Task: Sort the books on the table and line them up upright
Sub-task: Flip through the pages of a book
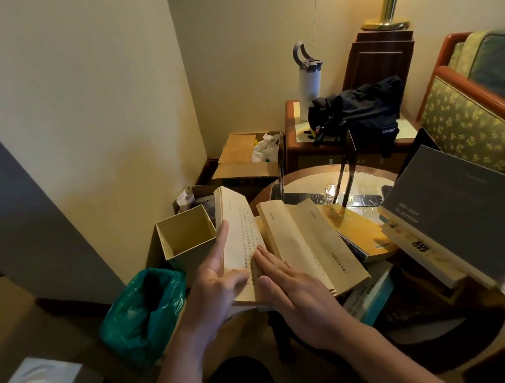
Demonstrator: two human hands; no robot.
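The job has only just begun. No books stand in a neat row yet. Most lie in a messy heap on the round glass-topped table, past the hands and off to their right.

The left hand holds a thin tan paper book, with its thumb on the front and its fingers along the left edge. The book is tipped up partway, not flat and not straight up. The right hand is flat with straight fingers. Its fingertips touch the lower front of that same book, and it grips nothing.

Just right of the right hand lies a second tan paper book. Further right are a yellow book, a white book with black letters and a big dark grey book that leans at a slant.

The held book looks thin and bendy, with soft pale covers and lines of small print down the front. I think it may flop over unless other books prop it up.
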